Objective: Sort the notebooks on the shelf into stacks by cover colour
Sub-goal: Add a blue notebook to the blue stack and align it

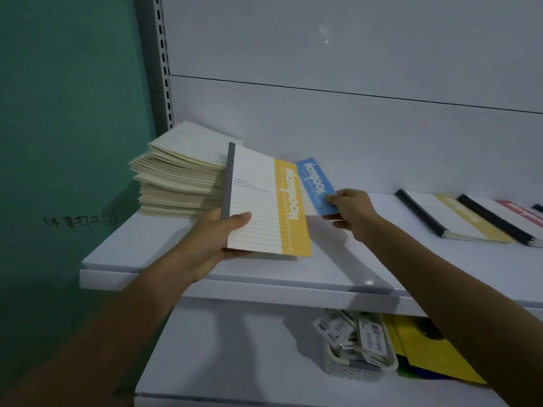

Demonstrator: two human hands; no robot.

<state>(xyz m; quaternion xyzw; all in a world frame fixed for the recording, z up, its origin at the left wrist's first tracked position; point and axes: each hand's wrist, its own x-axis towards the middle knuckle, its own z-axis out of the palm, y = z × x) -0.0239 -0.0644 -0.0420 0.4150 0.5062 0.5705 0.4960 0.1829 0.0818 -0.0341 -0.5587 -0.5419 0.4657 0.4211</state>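
Gripping yellow notebook [266,201], "NOTEBOOK" printed on band, left hand [219,239]; right hand [349,211] pinches blue notebook [316,186], same "NOTEBOOK" print.

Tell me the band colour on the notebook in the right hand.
Blue, with white lettering; the right hand pinches that notebook. Head view.

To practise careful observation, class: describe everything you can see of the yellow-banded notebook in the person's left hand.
The yellow-banded notebook is closed, with a white, line-ruled card-like cover, a grey spine strip on its left edge and a broad yellow band bearing white NOTEBOOK lettering on its right. The left hand grips its lower left corner, thumb on top, holding it tilted above the shelf. Its yellow edge overlaps the blue-banded notebook; contact cannot be told.
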